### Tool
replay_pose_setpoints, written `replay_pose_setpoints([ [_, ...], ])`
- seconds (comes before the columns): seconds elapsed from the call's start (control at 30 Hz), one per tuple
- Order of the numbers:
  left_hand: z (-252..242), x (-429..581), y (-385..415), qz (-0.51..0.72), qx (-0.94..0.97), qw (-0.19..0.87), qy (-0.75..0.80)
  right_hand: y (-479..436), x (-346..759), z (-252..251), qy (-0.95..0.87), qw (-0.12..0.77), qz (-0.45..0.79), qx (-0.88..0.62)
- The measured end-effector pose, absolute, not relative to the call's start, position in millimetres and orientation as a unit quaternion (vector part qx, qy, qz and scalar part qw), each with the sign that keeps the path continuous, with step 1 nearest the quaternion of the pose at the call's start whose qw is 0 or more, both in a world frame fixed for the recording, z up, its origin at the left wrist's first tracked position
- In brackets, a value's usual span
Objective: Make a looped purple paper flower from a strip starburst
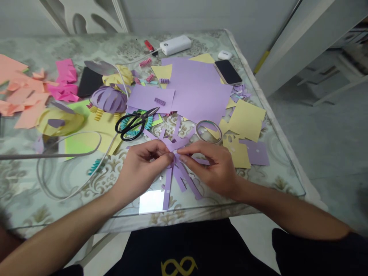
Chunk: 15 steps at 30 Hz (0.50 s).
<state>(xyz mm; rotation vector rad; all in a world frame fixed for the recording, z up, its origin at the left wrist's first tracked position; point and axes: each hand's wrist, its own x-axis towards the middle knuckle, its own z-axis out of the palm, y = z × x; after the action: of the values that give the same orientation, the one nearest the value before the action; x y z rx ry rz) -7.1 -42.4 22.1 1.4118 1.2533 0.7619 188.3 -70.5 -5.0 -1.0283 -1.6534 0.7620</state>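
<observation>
Purple paper strips (188, 180) radiate from a shared centre on the table in front of me. My left hand (146, 165) pinches that centre between thumb and fingers. From the other side my right hand (212, 166) meets it, thumb and forefinger pressed together at the same spot; a tiny whitish bit seems to be at its fingertips, too small to name. Just beyond my right hand lies a roll of tape (208, 131) on its side. Black-handled scissors (135, 124) rest past my left hand, blades pointing away to the right.
Purple sheets (198, 88), yellow paper pieces (248, 119) and a phone (228, 71) lie at the far right. Paper-strip balls, one purple (109, 99) and one yellow (61, 119), sit left. A white cable (71, 196) loops across the left; a white power bank (176, 45) stands behind.
</observation>
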Motion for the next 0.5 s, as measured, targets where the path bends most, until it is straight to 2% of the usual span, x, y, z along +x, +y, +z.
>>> replay_pose_setpoints([
  [0.3, 20.2, -6.7, -42.3, 0.295, 0.616, 0.522, 0.511, -66.2, 189.6, -6.1, -0.732, 0.491, 0.155, -0.446],
  [0.5, 19.2, -5.8, -43.6, 0.283, 0.656, 0.489, 0.501, -63.9, 193.5, -8.4, -0.775, 0.459, 0.097, -0.423],
])
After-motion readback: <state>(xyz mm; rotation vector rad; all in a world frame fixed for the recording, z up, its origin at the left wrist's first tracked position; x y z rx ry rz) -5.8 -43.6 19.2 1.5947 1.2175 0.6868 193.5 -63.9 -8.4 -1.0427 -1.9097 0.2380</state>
